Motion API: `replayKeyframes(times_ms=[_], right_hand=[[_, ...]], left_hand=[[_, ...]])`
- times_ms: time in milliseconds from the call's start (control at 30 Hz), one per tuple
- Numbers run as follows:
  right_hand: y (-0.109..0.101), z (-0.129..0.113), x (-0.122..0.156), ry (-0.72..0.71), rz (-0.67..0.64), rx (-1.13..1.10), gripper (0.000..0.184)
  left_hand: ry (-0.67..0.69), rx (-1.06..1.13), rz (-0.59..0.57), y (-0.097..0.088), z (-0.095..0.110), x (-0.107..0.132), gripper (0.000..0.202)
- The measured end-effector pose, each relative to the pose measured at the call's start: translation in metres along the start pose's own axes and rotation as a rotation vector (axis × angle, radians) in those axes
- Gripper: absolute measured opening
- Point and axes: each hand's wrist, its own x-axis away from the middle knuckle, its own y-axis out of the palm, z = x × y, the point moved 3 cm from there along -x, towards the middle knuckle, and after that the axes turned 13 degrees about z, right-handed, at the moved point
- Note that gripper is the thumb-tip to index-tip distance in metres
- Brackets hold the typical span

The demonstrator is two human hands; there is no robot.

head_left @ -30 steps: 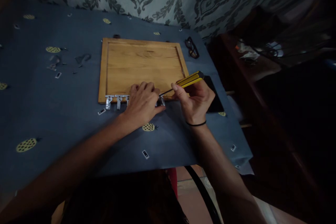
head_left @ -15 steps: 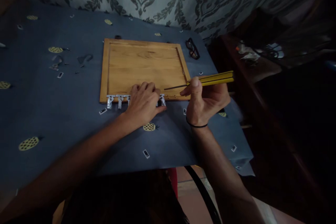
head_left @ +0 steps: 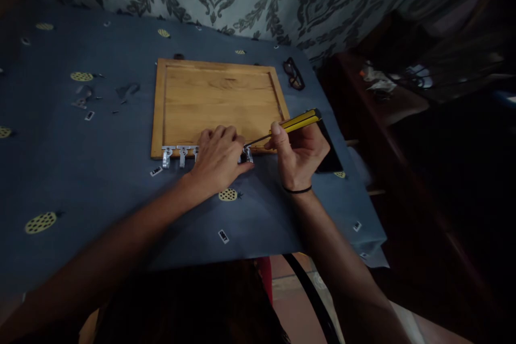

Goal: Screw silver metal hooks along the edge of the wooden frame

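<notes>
A framed wooden panel [head_left: 217,102] lies flat on the table, with several silver metal hooks [head_left: 167,157] along its near edge. My left hand [head_left: 220,158] is curled over that edge. Its fingers bend onto the wood and its thumb is beside the rightmost metal hook [head_left: 249,155], pinning it there; the hooks beneath the palm are hidden. In my right hand [head_left: 300,156] is a screwdriver [head_left: 298,122] with a yellow and black handle, gripped between thumb and fingers. Its thin shaft slants down left, and the tip is at the top of the rightmost hook.
Loose hook pieces [head_left: 83,98] and small screws [head_left: 115,112] lie left of the panel on the blue patterned tablecloth [head_left: 121,199]. Eyeglasses [head_left: 293,74] rest at the back right. A dark flat object [head_left: 330,156] is partly behind my right hand, near the table's right side.
My right hand has moved left and slightly down, bringing the screwdriver tip from above the panel to the rightmost hook. The left hand stays on the edge. The dark flat object shows more.
</notes>
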Motion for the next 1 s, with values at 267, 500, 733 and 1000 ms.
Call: replayKeyframes(times_ms=[267, 500, 733, 1000], right_hand=[[0.0003, 0.0032, -0.0023, -0.046, -0.037, -0.025, 0.036], [-0.0034, 0.0018, -0.0044, -0.049, -0.054, -0.001, 0.039], [-0.0065, -0.0015, -0.0039, -0.043, 0.001, 0.003, 0.039], [-0.0034, 0.0043, -0.0029, -0.033, -0.015, 0.013, 0.040]], left_hand=[[-0.007, 0.001, -0.023, -0.0009, 0.0003, 0.0003, 0.040], [0.004, -0.004, 0.016, 0.0027, -0.0011, 0.0010, 0.037], [0.005, 0.000, 0.011, 0.0024, -0.0009, 0.0008, 0.038], [-0.006, 0.007, -0.025, 0.0007, -0.0001, 0.0006, 0.039]])
